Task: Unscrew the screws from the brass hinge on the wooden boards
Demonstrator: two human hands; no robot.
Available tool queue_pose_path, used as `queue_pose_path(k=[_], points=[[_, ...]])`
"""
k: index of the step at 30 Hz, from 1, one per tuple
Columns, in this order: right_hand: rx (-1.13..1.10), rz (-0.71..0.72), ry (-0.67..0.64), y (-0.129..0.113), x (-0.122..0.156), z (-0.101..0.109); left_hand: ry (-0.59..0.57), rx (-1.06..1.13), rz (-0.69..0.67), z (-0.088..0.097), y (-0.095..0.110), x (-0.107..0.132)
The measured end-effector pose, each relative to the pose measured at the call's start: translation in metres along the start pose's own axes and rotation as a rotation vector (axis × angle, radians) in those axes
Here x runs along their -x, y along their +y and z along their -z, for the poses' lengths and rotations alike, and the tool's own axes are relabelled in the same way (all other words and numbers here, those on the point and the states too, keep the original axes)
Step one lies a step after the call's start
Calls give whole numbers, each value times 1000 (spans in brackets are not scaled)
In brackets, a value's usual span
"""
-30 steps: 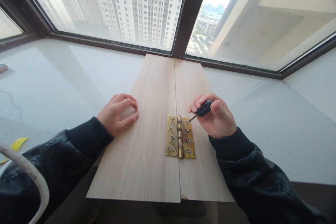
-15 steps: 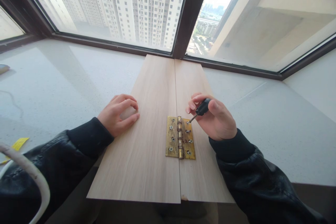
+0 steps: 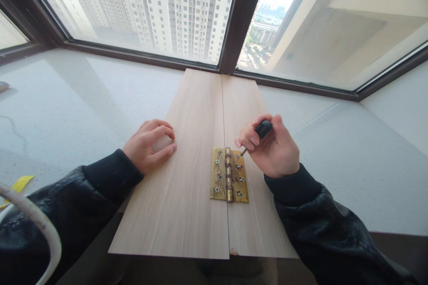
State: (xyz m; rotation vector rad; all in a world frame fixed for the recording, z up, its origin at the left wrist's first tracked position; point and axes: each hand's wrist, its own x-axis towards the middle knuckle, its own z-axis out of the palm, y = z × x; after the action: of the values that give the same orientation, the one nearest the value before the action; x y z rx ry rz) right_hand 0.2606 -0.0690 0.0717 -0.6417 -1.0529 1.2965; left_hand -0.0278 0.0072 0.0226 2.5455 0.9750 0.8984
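A black-handled screwdriver [image 3: 264, 129] is in my right hand [image 3: 276, 147], fingers closed round its handle. Its shaft slants down left to a screw [image 3: 239, 155] near the top of the brass hinge's right leaf. The worn hinge [image 3: 229, 174] lies flat across the seam of two pale wooden boards, with several cross-head screws in its holes. One screw [image 3: 239, 166], second from the top on the right leaf, seems to stand proud. My left hand [image 3: 150, 144] rests on the left edge of the wider board [image 3: 174, 213], thumb and fingers apart. The narrower board [image 3: 261, 227] lies under my right hand.
Both boards lie on a white speckled sill [image 3: 107, 93] and overhang its front edge. A dark window frame [image 3: 147, 55] borders their far ends. At lower left, a white cable or tube [image 3: 43, 227] curves past my sleeve, near a yellow strip [image 3: 22, 183].
My right fingers have closed further round the screwdriver handle and the hand has turned, with the handle more upright. The left hand stays in place on the board.
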Motion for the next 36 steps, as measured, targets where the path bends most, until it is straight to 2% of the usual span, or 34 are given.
queue_pose_path(k=[9,17,30,36], points=[[84,48,-89,1,4,7,-5,3,-5,1,0,0],[31,7,-59,-2,3,-2,-3,-10,3,1,0,0],[133,88,-94,0,4,9,-27,-19,22,3,2,0],[80,32,-68,-1,3,3,-20,-19,13,2,1,0]])
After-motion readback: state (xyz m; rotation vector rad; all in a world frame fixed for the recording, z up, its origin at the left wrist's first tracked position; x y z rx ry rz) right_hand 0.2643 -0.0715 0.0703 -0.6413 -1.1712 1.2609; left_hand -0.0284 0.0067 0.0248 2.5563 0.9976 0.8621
